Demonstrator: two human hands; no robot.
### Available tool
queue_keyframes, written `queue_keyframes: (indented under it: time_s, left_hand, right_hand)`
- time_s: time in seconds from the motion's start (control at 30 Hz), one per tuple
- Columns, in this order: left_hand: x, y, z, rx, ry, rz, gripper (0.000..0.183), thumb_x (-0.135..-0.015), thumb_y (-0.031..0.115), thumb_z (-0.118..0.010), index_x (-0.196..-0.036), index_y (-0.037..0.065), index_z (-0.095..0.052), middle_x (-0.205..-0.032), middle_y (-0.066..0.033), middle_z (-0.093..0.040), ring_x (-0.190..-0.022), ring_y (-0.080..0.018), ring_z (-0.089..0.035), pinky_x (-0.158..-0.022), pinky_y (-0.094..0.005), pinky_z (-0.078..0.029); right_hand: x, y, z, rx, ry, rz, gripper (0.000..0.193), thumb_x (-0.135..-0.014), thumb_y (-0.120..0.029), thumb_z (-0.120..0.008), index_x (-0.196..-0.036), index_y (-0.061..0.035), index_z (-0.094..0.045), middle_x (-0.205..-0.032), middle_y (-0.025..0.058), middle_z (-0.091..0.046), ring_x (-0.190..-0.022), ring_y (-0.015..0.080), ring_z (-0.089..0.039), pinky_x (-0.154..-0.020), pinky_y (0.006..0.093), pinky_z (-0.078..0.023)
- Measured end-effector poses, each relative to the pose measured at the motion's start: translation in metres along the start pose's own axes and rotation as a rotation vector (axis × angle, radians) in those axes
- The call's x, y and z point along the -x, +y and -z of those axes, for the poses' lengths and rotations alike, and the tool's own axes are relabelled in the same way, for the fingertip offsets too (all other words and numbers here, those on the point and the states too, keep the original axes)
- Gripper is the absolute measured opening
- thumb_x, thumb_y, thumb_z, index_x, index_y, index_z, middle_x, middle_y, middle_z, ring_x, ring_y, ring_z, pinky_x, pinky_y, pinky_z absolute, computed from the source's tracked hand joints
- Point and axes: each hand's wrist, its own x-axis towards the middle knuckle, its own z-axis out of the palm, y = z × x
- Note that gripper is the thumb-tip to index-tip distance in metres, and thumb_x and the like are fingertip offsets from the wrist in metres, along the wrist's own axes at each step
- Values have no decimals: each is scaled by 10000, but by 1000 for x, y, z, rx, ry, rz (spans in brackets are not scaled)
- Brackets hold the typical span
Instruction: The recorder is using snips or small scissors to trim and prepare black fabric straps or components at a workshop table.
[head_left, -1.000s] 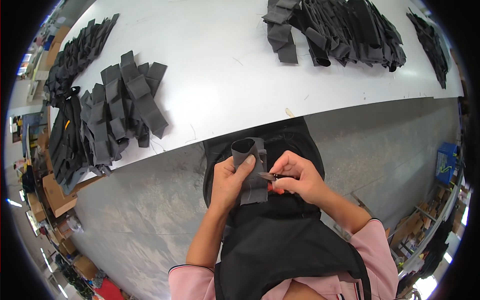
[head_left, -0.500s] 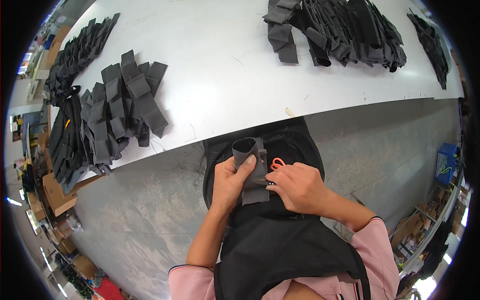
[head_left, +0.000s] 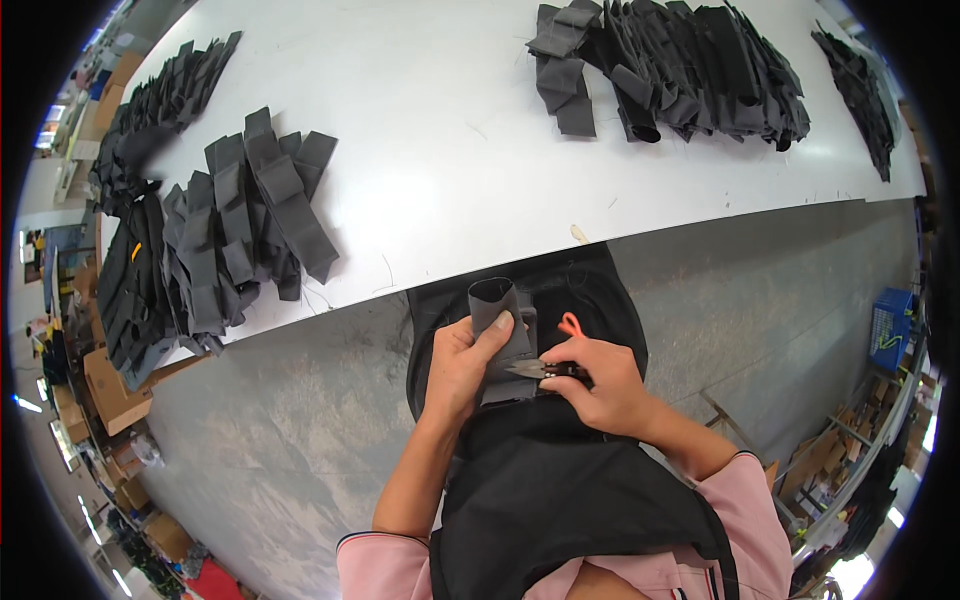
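Over my lap, my left hand (head_left: 462, 362) is closed on a dark grey fabric strip (head_left: 512, 347), thumb on top. The strip's upper end curls into an open loop. My right hand (head_left: 607, 385) grips a pair of thread snips (head_left: 562, 370) with dark handles. Their pointed metal blades lie over the lower part of the strip, close to its right edge. An orange-red cord loop (head_left: 570, 324) sticks up beside the right hand's fingers. Beneath both hands is black cloth, part of a black apron (head_left: 580, 480).
On the white table (head_left: 430, 150) lie a stack of grey strips (head_left: 290, 200) at the left and a larger pile (head_left: 690, 75) at the far right. Loose threads dot the tabletop. Cardboard boxes (head_left: 120, 395) stand left; a blue crate (head_left: 889, 325) is at the right.
My right hand has turned and opened its grip slightly, so the snips' blades and handles show more. The orange-red loop has shifted right. My left hand keeps its hold on the strip.
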Motion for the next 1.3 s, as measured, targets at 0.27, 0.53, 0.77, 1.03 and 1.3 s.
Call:
queue_keyframes:
  time_s: [0.27, 0.53, 0.77, 1.03, 1.3]
  left_hand:
    - [17, 63, 29, -545, 158, -748, 128, -787, 42, -608, -890, -20, -654, -823, -69, -661, -736, -156, -589, -707, -282, -459]
    - [3, 156, 141, -1459, 316, -889, 628, -598, -201, -382, -1143, 39, -579, -1269, -127, -516, -1302, -304, -396, -1043, -416, -319]
    - [1, 135, 140, -1589, 653, -770, 581, -753, -86, -452, -1306, 92, -463, -1441, -109, -368, -1381, -286, -269, -1122, -489, -122]
    - [-41, 119, 69, -249, 90, -620, 368, -919, 50, -506, -1286, 33, -473, -1292, -168, -503, -1129, -268, -545, -919, -368, -449]
    - [-106, 61, -25, 97, 9, -210, 956, -808, 226, -733, -1469, 144, -48, -1276, -172, -404, -1068, -222, -502, -871, -393, -457]
  right_hand:
    - [-23, 35, 8, -309, 108, -246, 274, -785, -102, -697, -1005, -41, -545, -748, 49, -605, -628, 169, -571, -636, 298, -461]
    - [-135, 60, 69, 12, 448, -56, 233, -930, -241, -548, -871, -17, -567, -660, 123, -563, -629, 265, -574, -566, 361, -412]
    - [-253, 55, 98, 756, 467, -21, 256, -801, -225, -667, -992, -66, -609, -883, 71, -544, -725, 290, -618, -628, 381, -496]
    - [-228, 44, 109, 737, 643, 592, 199, -714, -7, -621, -890, -100, -636, -773, 62, -520, -609, 236, -589, -509, 343, -466]
    - [-92, 35, 21, 802, 90, 993, 210, -706, -141, -638, -914, -133, -669, -875, -24, -599, -716, 98, -609, -571, 237, -485]
